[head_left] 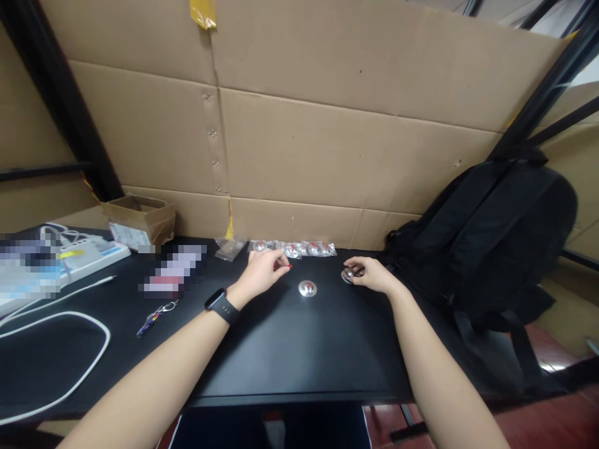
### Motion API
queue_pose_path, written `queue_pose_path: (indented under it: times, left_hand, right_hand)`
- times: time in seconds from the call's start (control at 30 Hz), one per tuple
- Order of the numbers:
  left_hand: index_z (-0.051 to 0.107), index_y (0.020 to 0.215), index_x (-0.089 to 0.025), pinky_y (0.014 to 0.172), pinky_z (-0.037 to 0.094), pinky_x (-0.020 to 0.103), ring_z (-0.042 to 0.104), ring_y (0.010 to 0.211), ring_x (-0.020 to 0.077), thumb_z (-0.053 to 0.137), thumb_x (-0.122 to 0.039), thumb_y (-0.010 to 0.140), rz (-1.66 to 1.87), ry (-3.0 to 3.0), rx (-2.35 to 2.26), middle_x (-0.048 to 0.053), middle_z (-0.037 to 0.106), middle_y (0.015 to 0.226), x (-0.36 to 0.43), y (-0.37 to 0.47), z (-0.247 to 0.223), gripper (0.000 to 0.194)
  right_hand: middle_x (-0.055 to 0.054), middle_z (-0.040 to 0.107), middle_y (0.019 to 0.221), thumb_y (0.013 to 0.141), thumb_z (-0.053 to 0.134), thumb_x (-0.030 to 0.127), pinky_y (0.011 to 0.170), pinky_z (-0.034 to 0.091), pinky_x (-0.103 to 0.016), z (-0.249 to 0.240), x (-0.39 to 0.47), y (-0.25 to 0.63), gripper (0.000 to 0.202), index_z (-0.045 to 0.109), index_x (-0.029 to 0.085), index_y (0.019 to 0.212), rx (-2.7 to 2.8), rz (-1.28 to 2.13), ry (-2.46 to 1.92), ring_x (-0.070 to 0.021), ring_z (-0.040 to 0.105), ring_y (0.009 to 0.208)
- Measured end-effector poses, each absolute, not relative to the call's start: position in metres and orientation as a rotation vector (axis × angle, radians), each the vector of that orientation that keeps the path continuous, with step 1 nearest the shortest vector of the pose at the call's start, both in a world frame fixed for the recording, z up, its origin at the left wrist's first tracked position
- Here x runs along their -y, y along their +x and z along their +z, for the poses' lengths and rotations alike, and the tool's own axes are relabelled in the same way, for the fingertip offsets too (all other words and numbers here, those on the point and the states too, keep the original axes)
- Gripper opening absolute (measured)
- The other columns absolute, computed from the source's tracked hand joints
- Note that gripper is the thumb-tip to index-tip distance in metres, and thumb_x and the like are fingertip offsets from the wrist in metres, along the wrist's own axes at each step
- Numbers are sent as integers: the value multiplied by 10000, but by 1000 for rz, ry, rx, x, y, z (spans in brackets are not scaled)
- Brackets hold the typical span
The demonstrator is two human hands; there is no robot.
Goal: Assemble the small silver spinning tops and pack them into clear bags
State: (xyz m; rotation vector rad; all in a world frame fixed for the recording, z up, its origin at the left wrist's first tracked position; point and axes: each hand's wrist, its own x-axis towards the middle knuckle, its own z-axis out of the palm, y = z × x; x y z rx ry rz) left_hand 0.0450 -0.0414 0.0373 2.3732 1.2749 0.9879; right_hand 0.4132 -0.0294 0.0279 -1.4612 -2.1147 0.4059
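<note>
The left grip (267, 268) mostly hides a small red piece (289, 266).

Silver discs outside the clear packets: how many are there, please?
2 visible: one disc on the table, another disc at the fingertips of the right hand. The left hand may hide more.

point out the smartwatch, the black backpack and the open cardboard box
Smartwatch (216, 299): head view, on its dark face.
Black backpack (524, 231): head view, on the middle of its body.
Open cardboard box (160, 223): head view, on its side wall.
</note>
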Motion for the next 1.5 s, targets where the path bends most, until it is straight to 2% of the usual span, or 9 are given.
queue_pose_path:
  times: [0.1, 0.2, 0.4, 0.63, 0.77, 0.97, 1.2, 1.4, 1.5]
  left_hand:
    - [748, 955, -255, 948, 380, 379, 667, 960, 251, 694, -336, 861, 1092, 2247, -1194, 31, 778, 932, 48, 54, 40, 136]
    - [783, 899, -258, 949, 401, 382, 667, 1004, 264, 691, -352, 864, 1150, 2184, -1135, 42, 780, 974, 55, 61, 42, 136]
    - [776, 908, -241, 909, 478, 353, 702, 923, 241, 682, -358, 869, 1180, 1990, -991, 39, 778, 946, 63, 73, 40, 155]
    - [755, 945, -180, 903, 522, 329, 705, 941, 231, 705, -320, 846, 1253, 1813, -898, 71, 772, 996, 58, 81, 29, 179]
    - [757, 920, -190, 878, 524, 324, 708, 909, 217, 681, -310, 861, 1265, 1890, -944, 48, 775, 960, 61, 81, 30, 153]
    - [760, 870, -225, 890, 500, 336, 699, 921, 215, 658, -323, 880, 1247, 1975, -1089, 19, 775, 939, 66, 81, 35, 143]
    - [781, 855, -258, 1018, 430, 412, 591, 1097, 247, 708, -292, 853, 1259, 2053, -1224, 35, 697, 1082, 65, 81, 33, 80]
    - [776, 837, -233, 1019, 428, 419, 553, 1087, 248, 720, -247, 842, 1237, 2119, -1112, 47, 667, 1089, 59, 77, 30, 58]
    - [775, 839, -229, 1031, 416, 420, 551, 1105, 250, 706, -247, 858, 1213, 2104, -1067, 49, 669, 1096, 57, 76, 29, 74]
  right_hand:
    - [-69, 766, 1012, 675, 773, 196, 841, 560, -346, 37, 35, 397, 469, 716, 194, 1140, 2028, 419, -1355, -215, 716, 909]
    - [-77, 762, 1057, 717, 787, 238, 915, 541, -392, 45, 45, 361, 401, 715, 205, 1110, 1913, 486, -1177, -239, 712, 1002]
    - [-98, 704, 1251, 747, 824, 284, 940, 550, -386, 43, 70, 289, 470, 657, 248, 1186, 1742, 788, -819, -253, 656, 1173]
    - [-95, 711, 1233, 723, 858, 279, 949, 557, -393, 35, 73, 278, 429, 688, 236, 1114, 1705, 842, -803, -257, 669, 1153]
    - [-92, 715, 1234, 688, 884, 263, 952, 556, -393, 33, 72, 277, 503, 676, 244, 1146, 1669, 880, -798, -262, 669, 1162]
    - [-82, 729, 1204, 664, 900, 248, 930, 560, -386, 34, 74, 274, 498, 692, 248, 1116, 1654, 851, -797, -262, 684, 1130]
    - [-91, 725, 1206, 707, 869, 266, 935, 560, -403, 34, 76, 273, 456, 700, 235, 1130, 1744, 721, -837, -266, 686, 1116]
    - [-106, 741, 1183, 676, 890, 273, 1029, 535, -448, 32, 75, 273, 307, 679, 207, 889, 1728, 780, -830, -289, 680, 1156]
    - [-114, 730, 1217, 686, 883, 270, 1053, 528, -454, 32, 76, 272, 286, 686, 203, 882, 1715, 839, -804, -288, 677, 1168]
